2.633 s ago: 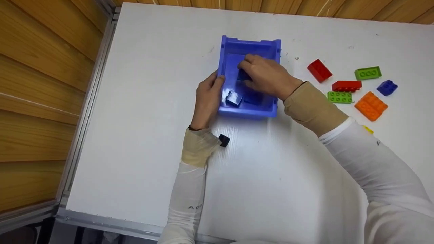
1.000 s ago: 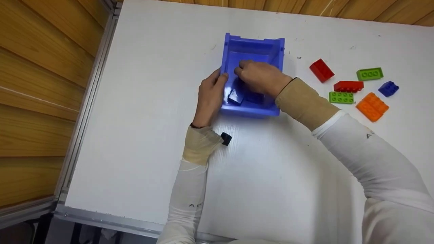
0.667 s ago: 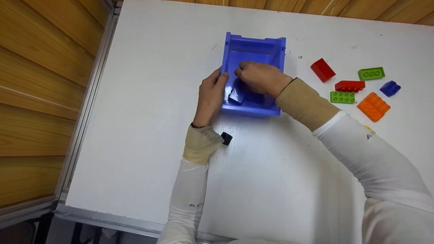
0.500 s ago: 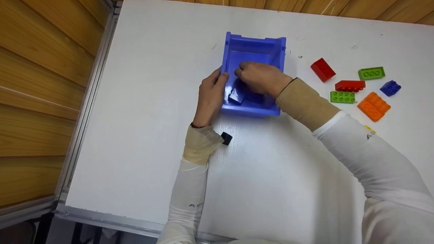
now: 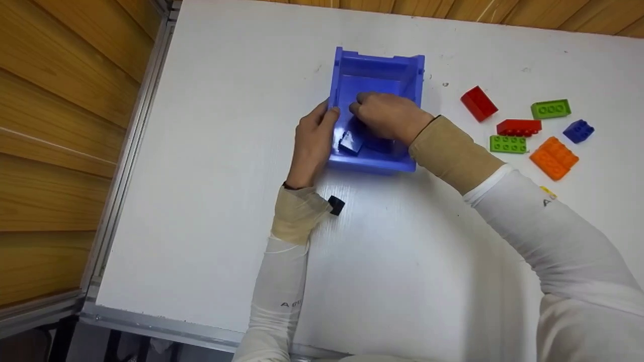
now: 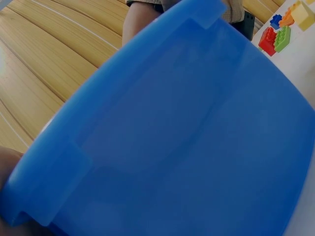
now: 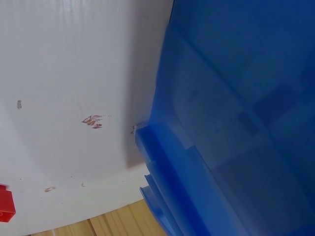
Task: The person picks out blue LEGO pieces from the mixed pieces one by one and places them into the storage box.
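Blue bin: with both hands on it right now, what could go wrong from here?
1. The right hand reaches inside the blue bin and hides the bricks beneath it, so its grip cannot be checked; a brick could slip.
2. The left hand holds only the bin's left wall; a tug may skid the bin across the white table.
3. The right sleeve lies close to the loose bricks and might sweep them.

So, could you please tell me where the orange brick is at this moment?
In the head view the orange brick lies on the white table at the far right, just below the green brick, well right of the blue bin.
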The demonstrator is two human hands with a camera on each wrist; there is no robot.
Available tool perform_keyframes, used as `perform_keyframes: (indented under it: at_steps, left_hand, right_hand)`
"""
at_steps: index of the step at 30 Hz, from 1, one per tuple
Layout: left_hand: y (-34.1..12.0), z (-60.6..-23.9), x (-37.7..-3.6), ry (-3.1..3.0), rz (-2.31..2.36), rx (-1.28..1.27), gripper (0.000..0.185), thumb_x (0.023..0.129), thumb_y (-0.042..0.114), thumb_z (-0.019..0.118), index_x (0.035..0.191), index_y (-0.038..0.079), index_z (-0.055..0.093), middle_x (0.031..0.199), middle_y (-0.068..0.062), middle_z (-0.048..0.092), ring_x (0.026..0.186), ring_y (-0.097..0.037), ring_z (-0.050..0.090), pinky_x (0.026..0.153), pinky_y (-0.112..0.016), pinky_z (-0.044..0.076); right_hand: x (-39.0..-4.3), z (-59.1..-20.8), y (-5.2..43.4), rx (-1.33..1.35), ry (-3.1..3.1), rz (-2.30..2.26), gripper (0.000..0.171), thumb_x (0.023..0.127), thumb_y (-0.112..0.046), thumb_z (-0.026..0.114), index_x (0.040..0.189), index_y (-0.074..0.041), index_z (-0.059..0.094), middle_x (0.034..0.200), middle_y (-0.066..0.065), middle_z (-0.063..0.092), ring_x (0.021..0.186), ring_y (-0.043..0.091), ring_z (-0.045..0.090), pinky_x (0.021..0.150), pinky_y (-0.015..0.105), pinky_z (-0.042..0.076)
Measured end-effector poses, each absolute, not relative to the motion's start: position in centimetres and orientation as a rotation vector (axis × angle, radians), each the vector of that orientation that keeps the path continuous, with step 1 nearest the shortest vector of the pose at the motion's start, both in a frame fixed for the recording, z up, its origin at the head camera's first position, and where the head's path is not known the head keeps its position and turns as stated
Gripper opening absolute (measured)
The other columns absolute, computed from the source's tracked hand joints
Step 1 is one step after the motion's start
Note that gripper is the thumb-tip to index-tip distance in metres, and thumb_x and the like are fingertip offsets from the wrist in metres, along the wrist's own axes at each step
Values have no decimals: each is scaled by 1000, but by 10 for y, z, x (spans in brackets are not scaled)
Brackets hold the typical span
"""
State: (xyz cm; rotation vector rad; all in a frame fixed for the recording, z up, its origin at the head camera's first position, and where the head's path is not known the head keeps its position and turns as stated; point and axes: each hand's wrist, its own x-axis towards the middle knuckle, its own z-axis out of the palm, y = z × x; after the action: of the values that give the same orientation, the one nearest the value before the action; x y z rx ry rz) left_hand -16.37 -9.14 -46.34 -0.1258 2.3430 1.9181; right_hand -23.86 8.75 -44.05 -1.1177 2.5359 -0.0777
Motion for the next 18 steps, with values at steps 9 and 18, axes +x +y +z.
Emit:
perform_keyframes:
  at_steps: [9,18]
  left_hand:
    - [-91,-464,-165,2329,1912,-148,47,108,28,50,149,8,63,79,0,47,75,-17,49,66,-32,39]
    - [-91,-462,-163,2312,1944,-133,46,108,28,49,148,9,64,76,1,44,69,-14,43,64,-32,35]
  right_hand:
    - [-238,-440,88,-1105,2526,-79,15,101,7,58,114,10,64,104,27,61,89,43,64,79,55,56]
    - [-238,-442,89,-1108,2539,-67,15,100,8,59,113,10,65,103,28,62,89,44,65,79,57,56]
